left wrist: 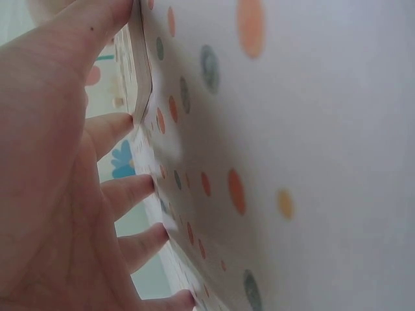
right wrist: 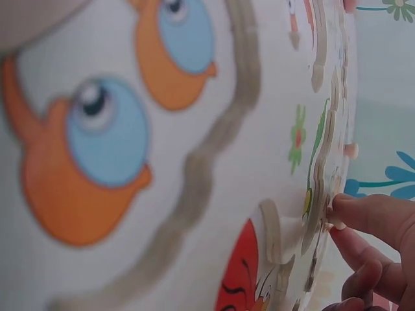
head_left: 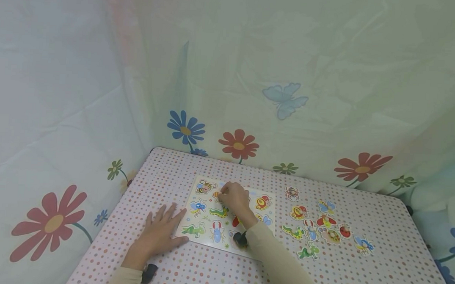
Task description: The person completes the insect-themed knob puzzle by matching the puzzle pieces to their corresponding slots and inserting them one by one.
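An insect puzzle board [head_left: 204,242] lies flat on the table, printed with bugs in recessed outlines. My right hand [head_left: 235,199] is over its upper middle. Thumb and forefinger pinch a small puzzle piece by its knob, as the right wrist view shows; most of the piece [right wrist: 332,224] is hidden. A striped orange patch [head_left: 216,195] shows beside those fingertips. To the left of the board my left hand [head_left: 160,232] lies palm down with fingers spread. Its thumb and forefinger reach the board's edge [left wrist: 144,71], while the other fingertips touch the tablecloth.
Several loose bug pieces lie right of the board, among them a spider [head_left: 292,193], a green caterpillar [head_left: 293,232], a grasshopper [head_left: 308,250], a ladybird [head_left: 344,231] and a blue mosquito [head_left: 363,245]. A dotted cloth [head_left: 214,277] covers the table; flowered curtains [head_left: 215,73] hang behind it.
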{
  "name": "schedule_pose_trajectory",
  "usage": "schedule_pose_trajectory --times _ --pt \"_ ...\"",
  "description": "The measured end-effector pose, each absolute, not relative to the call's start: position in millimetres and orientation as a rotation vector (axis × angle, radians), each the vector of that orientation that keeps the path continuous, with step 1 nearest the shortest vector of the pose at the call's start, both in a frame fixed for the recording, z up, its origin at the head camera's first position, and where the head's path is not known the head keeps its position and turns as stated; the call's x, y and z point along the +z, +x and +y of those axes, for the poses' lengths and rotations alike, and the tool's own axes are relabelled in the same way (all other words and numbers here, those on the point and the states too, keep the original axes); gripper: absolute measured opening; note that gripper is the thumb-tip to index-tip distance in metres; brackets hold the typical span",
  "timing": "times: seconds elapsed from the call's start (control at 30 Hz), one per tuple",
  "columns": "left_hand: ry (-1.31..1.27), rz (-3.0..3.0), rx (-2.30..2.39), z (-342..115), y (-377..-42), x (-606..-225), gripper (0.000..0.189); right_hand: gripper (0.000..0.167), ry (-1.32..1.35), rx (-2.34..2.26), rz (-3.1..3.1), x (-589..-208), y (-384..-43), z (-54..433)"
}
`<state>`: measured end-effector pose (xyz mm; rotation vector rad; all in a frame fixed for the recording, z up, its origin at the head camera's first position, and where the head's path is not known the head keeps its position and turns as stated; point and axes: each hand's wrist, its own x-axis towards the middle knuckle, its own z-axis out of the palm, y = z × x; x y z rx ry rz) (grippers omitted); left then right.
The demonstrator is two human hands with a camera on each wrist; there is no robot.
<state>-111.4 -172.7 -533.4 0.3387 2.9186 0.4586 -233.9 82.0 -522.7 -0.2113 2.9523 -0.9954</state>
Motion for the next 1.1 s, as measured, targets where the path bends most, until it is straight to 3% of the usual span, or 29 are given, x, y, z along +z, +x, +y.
schedule_pose_trajectory --times 0.53,1.1 --pt "0.337 2.912 0.466 -173 -111 -533 0.086 0.015 -0.189 -1.030 2.944 -514 -229 84" --pt "0.327 2.911 0.459 -170 -110 -530 0.086 0.012 -0.261 -1.257 3.026 -497 -208 119"
